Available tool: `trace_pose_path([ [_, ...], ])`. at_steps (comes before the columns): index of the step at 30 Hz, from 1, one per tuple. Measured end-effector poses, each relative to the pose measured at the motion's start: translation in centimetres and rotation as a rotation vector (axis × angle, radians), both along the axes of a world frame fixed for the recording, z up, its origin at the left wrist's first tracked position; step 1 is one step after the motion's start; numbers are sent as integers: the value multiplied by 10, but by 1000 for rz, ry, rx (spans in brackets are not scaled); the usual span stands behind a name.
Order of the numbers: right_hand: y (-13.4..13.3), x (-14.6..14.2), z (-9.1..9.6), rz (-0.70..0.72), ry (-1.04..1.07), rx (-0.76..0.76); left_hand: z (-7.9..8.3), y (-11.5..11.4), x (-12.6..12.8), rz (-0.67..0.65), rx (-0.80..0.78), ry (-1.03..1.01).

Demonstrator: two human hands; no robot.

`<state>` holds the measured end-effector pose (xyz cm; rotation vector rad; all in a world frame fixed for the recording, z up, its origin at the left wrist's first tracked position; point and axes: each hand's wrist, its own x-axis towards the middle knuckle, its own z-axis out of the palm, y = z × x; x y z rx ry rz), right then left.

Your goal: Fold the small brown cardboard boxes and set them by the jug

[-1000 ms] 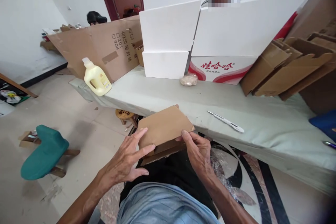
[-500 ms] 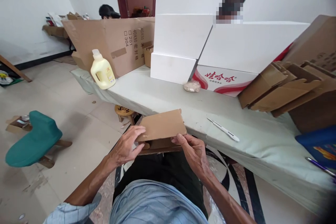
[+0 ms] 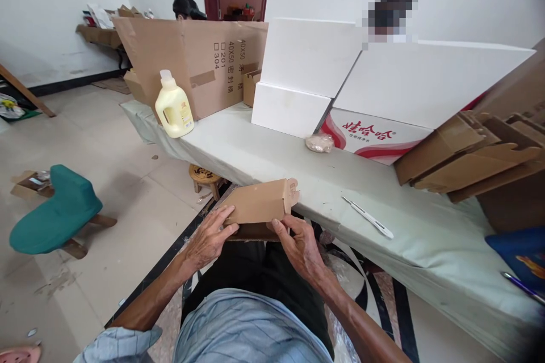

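Note:
A small brown cardboard box (image 3: 255, 201) rests at my lap by the table's front edge, its upper panel tilted and a dark gap showing beneath it. My left hand (image 3: 213, 232) grips the box's left end, fingers over the panel and thumb at the gap. At the right end my right hand (image 3: 296, 238) pinches the near corner, thumb on top. A notched side flap (image 3: 293, 191) stands out past that corner. On the cloth to the right lies a white craft knife (image 3: 368, 217), apart from both hands.
The cloth-covered table (image 3: 272, 153) carries a yellow detergent bottle (image 3: 174, 108), white boxes (image 3: 306, 57), a clear plastic bundle (image 3: 319, 143), and folded cartons (image 3: 472, 153) on the right. A pen (image 3: 522, 286) lies far right. A green chair (image 3: 55, 215) stands left. Two people sit behind the boxes.
The box's right side has folded: its panel edge now bends down and the notched flap shows. My right hand has shifted slightly left. The whole view has turned a little left.

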<state>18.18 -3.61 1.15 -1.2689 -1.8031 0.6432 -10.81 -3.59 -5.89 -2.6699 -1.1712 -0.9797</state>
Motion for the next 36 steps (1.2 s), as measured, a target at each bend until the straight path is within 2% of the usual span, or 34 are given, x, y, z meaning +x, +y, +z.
trace_pose_path([
  [4,5,-4,-3,157,-383,249,-15,9,-7,35,52,-22],
  [8,16,-5,-3,270,-654,363,-14,18,-10,30,97,-63],
  [11,27,-6,6,339,-793,386,-3,25,-10,-9,96,-85],
  [14,35,-8,26,386,-872,365,15,32,-13,-31,56,-144],
  [18,40,-16,56,472,-913,401,38,40,-25,-69,-44,-260],
  [21,41,-23,69,565,-890,444,45,44,-36,-66,-141,-288],
  [24,46,-24,64,600,-831,467,45,45,-42,-46,-259,-304],
  [27,60,-17,45,589,-782,461,47,42,-45,-88,-436,-268],
  [30,78,-3,29,588,-737,431,53,40,-42,-108,-593,-139],
  [33,90,10,19,593,-703,410,54,40,-33,-14,-653,34],
  [36,93,22,14,583,-696,401,48,40,-23,72,-695,153],
])
